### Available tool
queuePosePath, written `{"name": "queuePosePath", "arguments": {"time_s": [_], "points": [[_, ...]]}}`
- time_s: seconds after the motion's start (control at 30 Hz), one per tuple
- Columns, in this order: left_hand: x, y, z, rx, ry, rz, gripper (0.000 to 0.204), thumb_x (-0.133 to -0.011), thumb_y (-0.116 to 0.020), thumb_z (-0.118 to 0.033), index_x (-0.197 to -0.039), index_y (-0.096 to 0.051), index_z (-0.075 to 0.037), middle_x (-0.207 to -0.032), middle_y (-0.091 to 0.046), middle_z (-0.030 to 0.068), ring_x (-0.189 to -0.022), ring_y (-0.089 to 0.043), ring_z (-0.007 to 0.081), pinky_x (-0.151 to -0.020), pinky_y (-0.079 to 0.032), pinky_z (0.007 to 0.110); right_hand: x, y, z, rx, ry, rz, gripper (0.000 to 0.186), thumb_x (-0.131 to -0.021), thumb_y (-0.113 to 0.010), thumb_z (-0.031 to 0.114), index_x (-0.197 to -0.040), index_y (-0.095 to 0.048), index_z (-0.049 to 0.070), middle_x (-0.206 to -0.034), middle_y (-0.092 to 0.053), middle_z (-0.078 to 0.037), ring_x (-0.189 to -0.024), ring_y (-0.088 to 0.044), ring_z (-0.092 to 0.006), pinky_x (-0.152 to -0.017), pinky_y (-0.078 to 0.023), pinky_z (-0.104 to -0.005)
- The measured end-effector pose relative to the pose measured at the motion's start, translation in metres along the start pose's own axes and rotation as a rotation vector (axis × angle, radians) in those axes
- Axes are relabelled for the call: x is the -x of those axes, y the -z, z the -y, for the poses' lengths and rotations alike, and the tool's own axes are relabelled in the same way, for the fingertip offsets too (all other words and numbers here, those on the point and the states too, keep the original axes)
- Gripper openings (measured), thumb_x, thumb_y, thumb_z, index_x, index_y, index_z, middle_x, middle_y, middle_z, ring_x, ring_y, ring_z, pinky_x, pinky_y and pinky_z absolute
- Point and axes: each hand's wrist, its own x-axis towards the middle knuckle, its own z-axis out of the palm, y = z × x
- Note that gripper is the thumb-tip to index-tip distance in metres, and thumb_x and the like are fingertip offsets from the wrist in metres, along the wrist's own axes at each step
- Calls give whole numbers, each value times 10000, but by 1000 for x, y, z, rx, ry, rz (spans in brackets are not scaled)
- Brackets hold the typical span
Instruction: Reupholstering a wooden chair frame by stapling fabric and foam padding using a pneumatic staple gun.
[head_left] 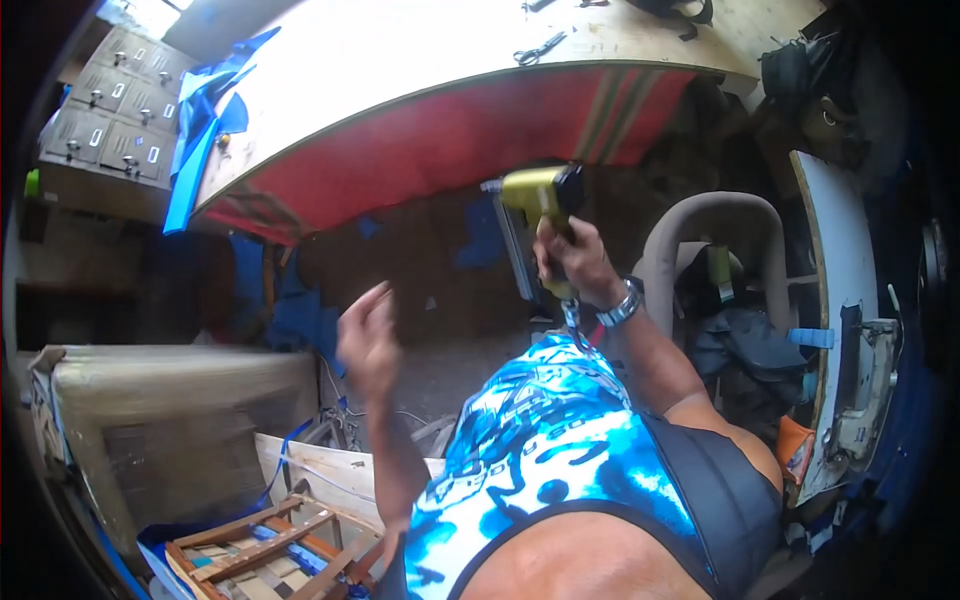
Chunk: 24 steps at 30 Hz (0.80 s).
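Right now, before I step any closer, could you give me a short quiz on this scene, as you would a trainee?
1. Multiple choice: what does the right hand grip?
A) a claw hammer
B) a yellow-and-black pistol-grip tool
C) a paintbrush

2. True or false: the left hand is holding the scissors.

3. Fill in the blank: the wristwatch is worn on the ____ wrist.

Key:
1. B
2. False; the scissors lie on the pale tabletop, well away from that hand.
3. right
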Motion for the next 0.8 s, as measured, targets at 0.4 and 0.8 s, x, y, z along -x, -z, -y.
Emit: {"name": "queuePosePath", "arguments": {"time_s": [0.4,0.8], "points": [[-77,-277,-81,337,-215,952,461,-966,-614,-162,-1360,-443,6,-1121,-619,263,-1076,-650,350,-926,-508,413,0,85,9,-511,322,-542,399,-1037,-549,435,-1000,-562,38,-806,-572,-45,-695,-573,-148,-653,-493,-301],[-171,-379,-94,449,-556,1366,613,-951,-595,-131,-1461,-292,25,-1204,-553,300,-1088,-585,478,-901,-509,484,-73,105,31,-373,405,-1035,516,-1009,-520,578,-938,-544,68,-768,-538,-16,-685,-551,-135,-697,-486,-289]]}}
